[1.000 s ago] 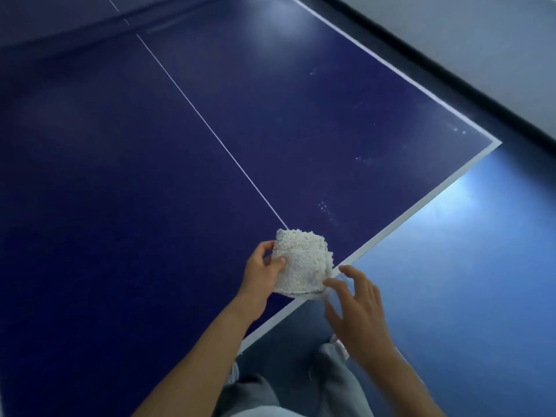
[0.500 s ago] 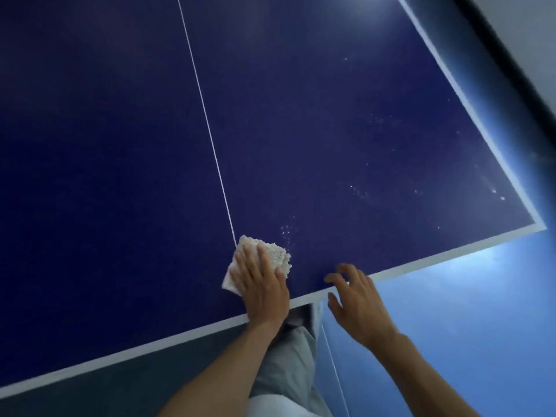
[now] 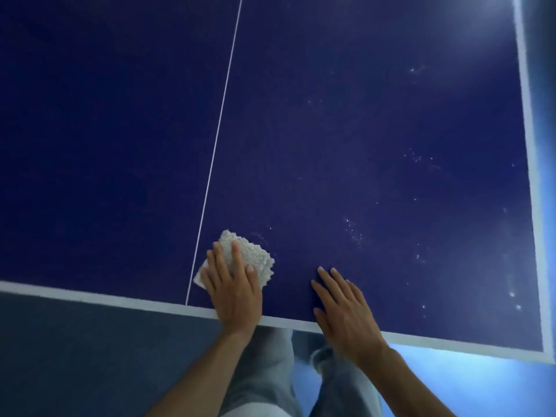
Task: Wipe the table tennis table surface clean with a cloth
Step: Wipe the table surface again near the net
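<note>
The left hand (image 3: pixel 233 291) presses flat on the white nubbly cloth (image 3: pixel 261 256), its fingers (image 3: pixel 222 261) straight and slightly spread. The cloth lies on the dark blue table (image 3: pixel 361 130) at 6 o'clock in view, just right of the white centre line (image 3: pixel 215 152) and near the table's edge. At 3 o'clock of the cloth, apart from it, the right hand (image 3: pixel 346 311) rests palm down on the table, fingers (image 3: pixel 328 281) straight and close together, with pale specks (image 3: pixel 355 233) at its 12 o'clock.

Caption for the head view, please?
Left hand presses a white cloth onto the blue table; right hand lies flat beside it.
</note>
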